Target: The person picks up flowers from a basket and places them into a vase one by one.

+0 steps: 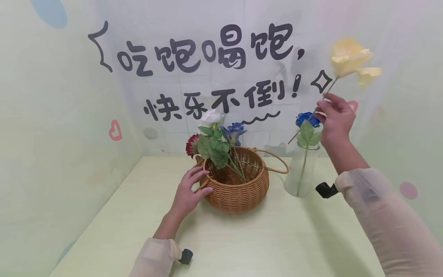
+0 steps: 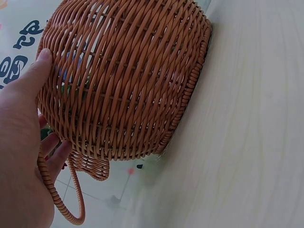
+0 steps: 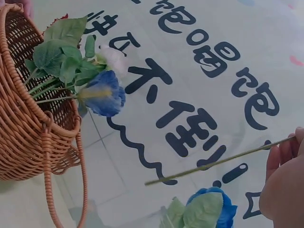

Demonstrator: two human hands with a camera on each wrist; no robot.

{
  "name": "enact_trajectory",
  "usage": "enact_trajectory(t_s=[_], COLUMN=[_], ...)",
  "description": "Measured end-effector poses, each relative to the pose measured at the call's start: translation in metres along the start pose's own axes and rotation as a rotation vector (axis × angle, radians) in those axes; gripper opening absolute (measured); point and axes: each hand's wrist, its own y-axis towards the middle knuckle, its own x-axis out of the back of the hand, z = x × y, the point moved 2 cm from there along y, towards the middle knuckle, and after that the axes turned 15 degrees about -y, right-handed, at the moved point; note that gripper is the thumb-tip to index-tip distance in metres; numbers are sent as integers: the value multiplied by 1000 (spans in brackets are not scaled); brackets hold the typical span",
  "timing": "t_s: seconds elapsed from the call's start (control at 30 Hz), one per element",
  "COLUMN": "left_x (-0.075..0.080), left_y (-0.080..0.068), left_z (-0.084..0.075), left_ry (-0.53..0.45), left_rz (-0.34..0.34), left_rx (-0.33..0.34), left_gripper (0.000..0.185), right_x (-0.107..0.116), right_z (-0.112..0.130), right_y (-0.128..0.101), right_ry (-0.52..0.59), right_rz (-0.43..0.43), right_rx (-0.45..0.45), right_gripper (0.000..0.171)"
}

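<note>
My right hand [image 1: 335,119] pinches the thin stem of a yellow artificial flower [image 1: 347,57], its bloom up and the bare stem end slanting down to the left. That stem end is above and left of the mouth of a clear glass vase [image 1: 292,181], in which a blue rose [image 1: 307,118] stands. My left hand [image 1: 187,194] grips the left side of a brown wicker basket [image 1: 238,198], thumb against the outer weave [image 2: 118,80]. Inside the basket lean a white flower [image 1: 210,117], a dark red flower [image 1: 191,146] and a blue flower [image 3: 102,92] with green leaves.
Basket and vase stand on a pale wooden table [image 1: 221,246]. A looped basket handle [image 1: 282,171] sticks out to the right, close to the vase. Behind is a printed cloth backdrop [image 1: 207,23] with large dark characters. Each sleeve has a black wrist mount [image 1: 326,190].
</note>
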Motion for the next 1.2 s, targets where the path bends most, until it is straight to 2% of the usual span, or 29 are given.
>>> enact_trajectory(t_s=[0.43, 0.6, 0.83, 1.2], left_x=[-1, -4, -2, 0], left_y=[2, 1, 1, 1], left_z=[2, 2, 1, 4], left_ry=[-5, -4, 6, 3], left_rz=[-1, 7, 0, -2], left_rx=[-8, 15, 16, 18], left_gripper=[48, 48, 47, 47], right_x=[22, 31, 35, 48], right_z=[8, 12, 8, -26], right_y=[7, 9, 8, 0], right_ry=[114, 115, 78, -58], right_rz=[-86, -146, -162, -138], right_rx=[19, 32, 28, -6], right_gripper=[28, 28, 28, 24])
